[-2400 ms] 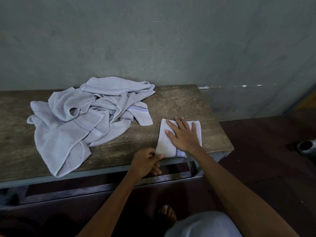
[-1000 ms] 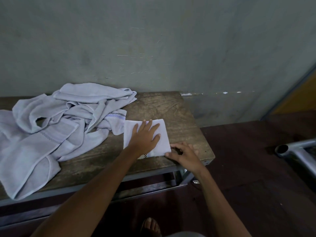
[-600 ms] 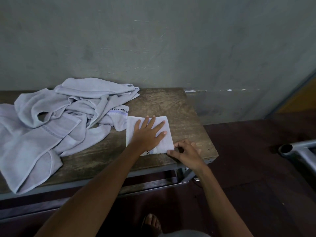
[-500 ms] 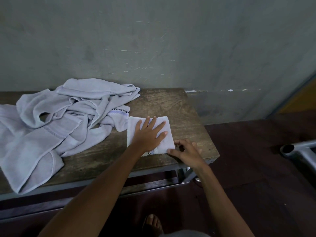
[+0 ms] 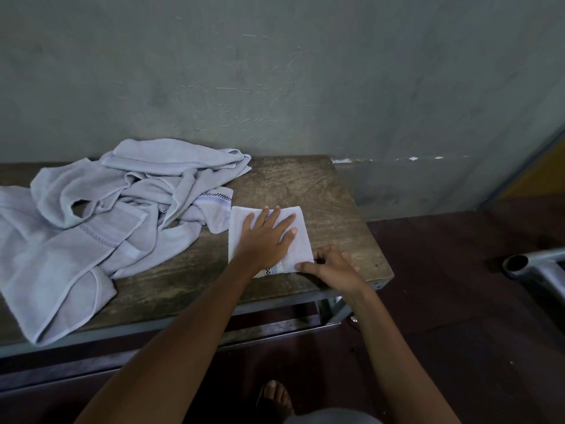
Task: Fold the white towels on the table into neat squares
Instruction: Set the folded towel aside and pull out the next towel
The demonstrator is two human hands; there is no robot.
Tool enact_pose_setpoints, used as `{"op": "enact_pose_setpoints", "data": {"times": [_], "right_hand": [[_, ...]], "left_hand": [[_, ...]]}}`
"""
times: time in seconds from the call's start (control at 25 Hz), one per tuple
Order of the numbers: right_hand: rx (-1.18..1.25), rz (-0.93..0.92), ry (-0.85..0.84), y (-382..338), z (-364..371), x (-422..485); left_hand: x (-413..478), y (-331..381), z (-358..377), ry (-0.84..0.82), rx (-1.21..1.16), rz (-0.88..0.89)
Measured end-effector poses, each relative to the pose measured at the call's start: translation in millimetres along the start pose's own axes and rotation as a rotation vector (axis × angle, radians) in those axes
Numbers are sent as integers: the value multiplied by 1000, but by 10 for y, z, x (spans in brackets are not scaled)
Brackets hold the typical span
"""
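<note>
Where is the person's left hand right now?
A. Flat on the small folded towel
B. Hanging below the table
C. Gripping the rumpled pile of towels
A: the left hand lies spread, palm down, on the folded towel, apart from the rumpled pile.

The left hand (image 5: 265,237) lies flat, fingers spread, on a folded towel (image 5: 298,240) near the right end of the wooden table (image 5: 333,206). The right hand (image 5: 331,266) touches that towel's near right corner (fingertips at its edge). A heap of unfolded towels (image 5: 101,218) sprawls to the left, one striped end just beside the folded one.
</note>
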State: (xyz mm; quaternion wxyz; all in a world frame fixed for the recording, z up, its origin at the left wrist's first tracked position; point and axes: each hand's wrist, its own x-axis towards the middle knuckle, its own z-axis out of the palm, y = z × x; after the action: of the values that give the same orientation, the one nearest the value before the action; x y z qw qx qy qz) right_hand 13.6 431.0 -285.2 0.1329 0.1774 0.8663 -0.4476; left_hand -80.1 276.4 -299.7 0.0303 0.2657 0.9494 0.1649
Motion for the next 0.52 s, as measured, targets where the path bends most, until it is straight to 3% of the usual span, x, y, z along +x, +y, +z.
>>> {"op": "enact_pose_setpoints", "data": {"times": [0.28, 0.52], "right_hand": [[174, -16, -65, -37, -30, 33], [353, -76, 46, 20, 57, 29]], "left_hand": [[9, -4, 6, -4, 1, -9], [2, 4, 12, 44, -22, -22]]}}
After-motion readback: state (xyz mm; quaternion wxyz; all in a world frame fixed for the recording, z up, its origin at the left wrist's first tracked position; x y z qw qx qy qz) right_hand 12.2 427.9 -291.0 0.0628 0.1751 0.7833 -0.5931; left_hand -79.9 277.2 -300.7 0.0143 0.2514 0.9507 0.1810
